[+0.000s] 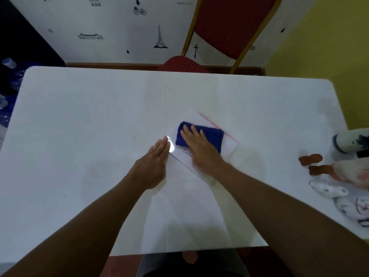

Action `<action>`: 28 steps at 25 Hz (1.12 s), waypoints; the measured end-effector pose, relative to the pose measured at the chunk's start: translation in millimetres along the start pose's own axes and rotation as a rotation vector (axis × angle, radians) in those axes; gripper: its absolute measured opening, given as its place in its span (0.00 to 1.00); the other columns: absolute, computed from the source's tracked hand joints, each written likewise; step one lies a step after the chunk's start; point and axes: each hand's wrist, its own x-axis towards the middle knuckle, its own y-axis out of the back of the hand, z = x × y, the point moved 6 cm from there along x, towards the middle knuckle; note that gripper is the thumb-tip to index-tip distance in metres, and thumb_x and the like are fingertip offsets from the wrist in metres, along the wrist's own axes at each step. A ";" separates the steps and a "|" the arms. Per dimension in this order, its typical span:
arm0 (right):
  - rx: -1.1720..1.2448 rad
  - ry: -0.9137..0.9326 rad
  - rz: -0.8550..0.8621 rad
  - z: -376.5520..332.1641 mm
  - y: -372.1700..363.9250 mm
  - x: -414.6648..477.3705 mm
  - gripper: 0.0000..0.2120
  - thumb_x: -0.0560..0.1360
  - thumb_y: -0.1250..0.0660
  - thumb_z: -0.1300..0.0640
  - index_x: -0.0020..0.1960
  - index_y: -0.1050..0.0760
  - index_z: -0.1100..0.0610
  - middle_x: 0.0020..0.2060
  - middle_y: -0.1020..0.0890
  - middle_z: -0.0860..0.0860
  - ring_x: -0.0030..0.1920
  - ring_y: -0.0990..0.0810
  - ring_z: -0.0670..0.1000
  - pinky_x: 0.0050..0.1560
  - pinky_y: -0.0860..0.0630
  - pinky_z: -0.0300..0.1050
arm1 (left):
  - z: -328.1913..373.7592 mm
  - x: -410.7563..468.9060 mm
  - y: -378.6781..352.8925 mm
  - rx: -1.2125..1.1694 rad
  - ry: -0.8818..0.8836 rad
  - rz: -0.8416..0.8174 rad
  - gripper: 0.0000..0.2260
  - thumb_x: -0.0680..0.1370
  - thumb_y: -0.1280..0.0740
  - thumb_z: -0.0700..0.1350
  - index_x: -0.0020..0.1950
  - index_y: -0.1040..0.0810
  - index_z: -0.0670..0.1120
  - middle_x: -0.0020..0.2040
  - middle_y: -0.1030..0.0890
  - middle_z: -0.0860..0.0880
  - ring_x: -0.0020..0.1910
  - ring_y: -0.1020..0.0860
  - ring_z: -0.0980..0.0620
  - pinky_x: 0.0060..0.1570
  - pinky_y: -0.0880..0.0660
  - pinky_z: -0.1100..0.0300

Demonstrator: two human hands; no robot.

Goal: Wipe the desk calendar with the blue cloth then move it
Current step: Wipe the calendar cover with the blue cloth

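calendar (pixel 229 145) 1 | cloth (pixel 211 134) 1 | left hand (pixel 153 162) fingers together, flat | right hand (pixel 197 148) fingers spread on cloth

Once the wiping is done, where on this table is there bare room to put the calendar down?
The widest free patch is the table's left half, beyond the left hand. The far strip between the desk calendar and the red chair is also bare. The right edge is crowded with soft toys. The right hand presses the blue cloth onto the calendar.
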 end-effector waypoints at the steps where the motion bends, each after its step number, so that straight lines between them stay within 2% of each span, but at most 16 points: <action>1: -0.025 0.041 0.048 -5.3 -7.7 -16.0 0.36 0.79 0.37 0.71 0.83 0.46 0.59 0.83 0.44 0.54 0.83 0.49 0.57 0.83 0.54 0.54 | -0.7 0.8 -0.3 0.000 0.005 -0.002 0.29 0.83 0.47 0.39 0.81 0.58 0.44 0.82 0.60 0.48 0.81 0.60 0.52 0.77 0.58 0.60; 4: -0.003 0.112 0.116 -13.1 -24.7 -62.9 0.36 0.75 0.35 0.74 0.81 0.39 0.60 0.81 0.37 0.54 0.82 0.43 0.57 0.82 0.47 0.57 | 0.0 1.0 -0.4 0.014 0.006 -0.017 0.30 0.83 0.47 0.38 0.81 0.58 0.44 0.82 0.60 0.48 0.81 0.60 0.52 0.78 0.57 0.59; 8: 0.004 0.194 0.131 -22.7 -23.0 -107.6 0.33 0.74 0.31 0.72 0.78 0.32 0.60 0.77 0.30 0.54 0.79 0.34 0.56 0.79 0.36 0.57 | 3.4 -0.1 3.5 0.031 0.005 -0.019 0.30 0.83 0.47 0.38 0.81 0.58 0.43 0.82 0.60 0.46 0.81 0.60 0.50 0.79 0.56 0.57; 10: 0.043 0.220 0.133 -25.4 -10.3 -118.5 0.32 0.72 0.29 0.73 0.75 0.27 0.61 0.72 0.23 0.55 0.72 0.24 0.56 0.72 0.27 0.56 | 4.5 -0.7 5.4 0.046 0.000 -0.023 0.30 0.82 0.46 0.37 0.81 0.58 0.41 0.82 0.60 0.45 0.81 0.59 0.49 0.79 0.56 0.58; 12: 0.138 0.127 0.231 -16.0 16.1 -117.4 0.29 0.70 0.28 0.74 0.70 0.21 0.60 0.65 0.16 0.54 0.59 0.15 0.58 0.60 0.18 0.53 | 5.7 -1.3 7.2 0.057 -0.004 -0.031 0.30 0.82 0.46 0.37 0.81 0.57 0.41 0.82 0.60 0.44 0.81 0.58 0.48 0.79 0.55 0.57; 13: 0.182 0.053 0.299 -8.0 31.6 -113.4 0.27 0.71 0.28 0.74 0.68 0.20 0.59 0.62 0.15 0.52 0.56 0.14 0.58 0.57 0.17 0.52 | 6.1 -2.0 7.7 0.064 -0.009 -0.030 0.30 0.82 0.46 0.37 0.80 0.57 0.40 0.82 0.60 0.43 0.81 0.58 0.47 0.80 0.55 0.57; 15: 0.290 -0.084 0.429 12.0 60.1 -101.1 0.24 0.76 0.33 0.73 0.70 0.22 0.59 0.63 0.16 0.51 0.60 0.15 0.55 0.62 0.20 0.50 | 5.6 -3.1 8.4 0.067 -0.014 -0.031 0.30 0.82 0.46 0.37 0.80 0.57 0.40 0.82 0.60 0.43 0.81 0.57 0.47 0.79 0.54 0.57; 17: 0.296 -0.188 0.483 35.0 79.9 -82.1 0.24 0.79 0.37 0.73 0.74 0.26 0.60 0.70 0.20 0.56 0.69 0.21 0.56 0.71 0.27 0.50 | 6.1 -3.1 7.9 0.062 -0.022 -0.033 0.30 0.81 0.46 0.37 0.80 0.56 0.40 0.82 0.60 0.42 0.81 0.57 0.47 0.80 0.53 0.56; 20: 0.155 -0.283 0.281 56.7 68.1 -50.2 0.28 0.82 0.40 0.71 0.80 0.35 0.57 0.79 0.32 0.55 0.80 0.38 0.59 0.80 0.43 0.56 | 5.9 -2.1 7.5 0.054 -0.015 -0.027 0.30 0.81 0.46 0.36 0.81 0.54 0.40 0.82 0.58 0.43 0.82 0.56 0.47 0.80 0.51 0.54; 23: -0.033 -0.252 0.104 42.8 18.1 -47.4 0.31 0.81 0.39 0.70 0.82 0.39 0.58 0.82 0.38 0.56 0.82 0.45 0.64 0.81 0.53 0.59 | 5.8 -2.0 6.7 0.043 -0.007 -0.022 0.30 0.81 0.45 0.36 0.81 0.54 0.40 0.82 0.57 0.43 0.82 0.55 0.47 0.80 0.50 0.54; 25: -0.071 -0.184 0.139 18.1 -5.5 -61.5 0.33 0.77 0.37 0.73 0.81 0.37 0.59 0.81 0.37 0.57 0.81 0.43 0.65 0.81 0.52 0.63 | 5.4 -1.8 6.7 0.036 -0.005 -0.020 0.30 0.81 0.46 0.36 0.81 0.54 0.40 0.82 0.58 0.44 0.81 0.56 0.48 0.80 0.51 0.56; 28: -0.022 -0.069 0.210 -21.2 -26.1 -89.7 0.33 0.73 0.31 0.74 0.77 0.30 0.61 0.77 0.30 0.58 0.78 0.35 0.66 0.79 0.42 0.68 | 4.7 -1.6 6.9 0.020 0.002 -0.023 0.30 0.82 0.46 0.37 0.81 0.56 0.42 0.82 0.59 0.45 0.81 0.58 0.49 0.79 0.53 0.58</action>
